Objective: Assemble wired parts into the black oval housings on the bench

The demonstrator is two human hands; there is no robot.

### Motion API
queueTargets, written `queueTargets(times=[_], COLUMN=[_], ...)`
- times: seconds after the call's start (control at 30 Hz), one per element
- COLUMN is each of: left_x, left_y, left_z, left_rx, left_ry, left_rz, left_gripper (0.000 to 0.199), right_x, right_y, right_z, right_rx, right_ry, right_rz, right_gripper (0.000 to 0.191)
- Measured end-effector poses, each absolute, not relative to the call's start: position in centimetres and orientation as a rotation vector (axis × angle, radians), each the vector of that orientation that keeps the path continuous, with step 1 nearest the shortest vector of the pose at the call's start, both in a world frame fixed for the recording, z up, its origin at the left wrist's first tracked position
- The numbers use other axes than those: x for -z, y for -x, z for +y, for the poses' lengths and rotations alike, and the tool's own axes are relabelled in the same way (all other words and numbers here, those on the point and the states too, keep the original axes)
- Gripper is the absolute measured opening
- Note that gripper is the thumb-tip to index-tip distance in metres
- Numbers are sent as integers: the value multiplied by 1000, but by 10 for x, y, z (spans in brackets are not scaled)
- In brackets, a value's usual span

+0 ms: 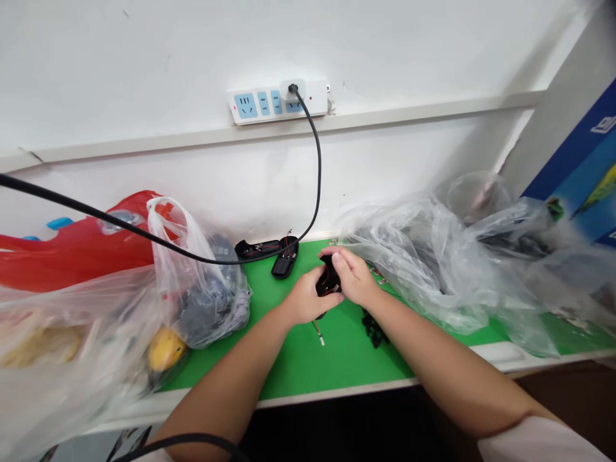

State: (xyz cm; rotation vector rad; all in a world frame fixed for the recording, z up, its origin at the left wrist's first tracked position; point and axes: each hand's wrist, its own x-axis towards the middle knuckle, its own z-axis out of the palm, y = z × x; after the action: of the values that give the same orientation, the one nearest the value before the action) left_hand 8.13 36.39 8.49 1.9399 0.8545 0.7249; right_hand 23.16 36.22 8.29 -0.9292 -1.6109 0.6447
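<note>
Over the green tabletop (293,366), my left hand (307,299) and my right hand (355,277) are both closed around a black plastic shell (329,280) with thin wires inside. My left thumb runs along its near edge, while my right fingers grip its far right side. A small wire lead with a white connector (321,339) shows just below my left hand. Beneath my right forearm lies a pile of small black parts (373,328). Two similar black shells (285,258) with red wires rest farther back, against the wall. My fingers hide part of the held shell.
Clear plastic bags (433,250) spread over the right side. To the left are a red bag (96,250), a bag of dark grey parts (206,295) and a yellow toy-like item (166,350). A black cable (317,167) hangs from the wall power strip (250,106) across the table.
</note>
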Motion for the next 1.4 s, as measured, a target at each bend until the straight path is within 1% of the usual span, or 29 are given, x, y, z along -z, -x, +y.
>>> queueTargets(times=[0.07, 0.13, 0.23, 0.3, 0.37, 0.43, 0.57, 0.63, 0.77, 0.93, 1.0, 1.17, 1.4], left_x=[-86, -85, -82, -81, -80, -81, -84, -85, -83, -82, -83, -83, -81], left_y=[-82, -83, -82, -80, -78, -77, -79, -81, -82, -81, -81, -78, -75], left_z=[362, 361, 364, 365, 364, 363, 359, 358, 360, 365, 366, 366, 368], left_rx=[-769, -847, -967, -987, -962, -913, -818, -800, -777, -889, -921, -959, -990], left_ry=[-2064, -2145, -2229, -2274, -2314, -2352, -2415, -2444, -2507, -2602, -2604, -2480, -2381], left_rz=[979, 1078, 1250, 1374, 1480, 1561, 1647, 1657, 1682, 1690, 1685, 1669, 1537], left_gripper=[48, 47, 44, 47, 55, 58, 54, 55, 58, 57, 57, 54, 61], right_x=[-82, -82, -84, -84, -82, -79, -72, -68, -64, -65, -68, -72, -72], right_y=[-233, -234, -233, -230, -225, -218, -207, -203, -196, -189, -187, -183, -185], right_z=[364, 364, 360, 356, 352, 349, 350, 353, 362, 370, 369, 363, 362], right_rx=[-735, -690, -362, -155, -39, 4, -37, -107, -301, -464, -461, -325, -176], right_ry=[904, 912, 943, 960, 1002, 1082, 1264, 1306, 1300, 1230, 1208, 1131, 1172], right_rz=[-1538, -1489, -1478, -1532, -1625, -1710, -1738, -1684, -1484, -1306, -1272, -1289, -1298], right_gripper=[41, 39, 30, 24, 20, 23, 29, 29, 25, 23, 21, 19, 20])
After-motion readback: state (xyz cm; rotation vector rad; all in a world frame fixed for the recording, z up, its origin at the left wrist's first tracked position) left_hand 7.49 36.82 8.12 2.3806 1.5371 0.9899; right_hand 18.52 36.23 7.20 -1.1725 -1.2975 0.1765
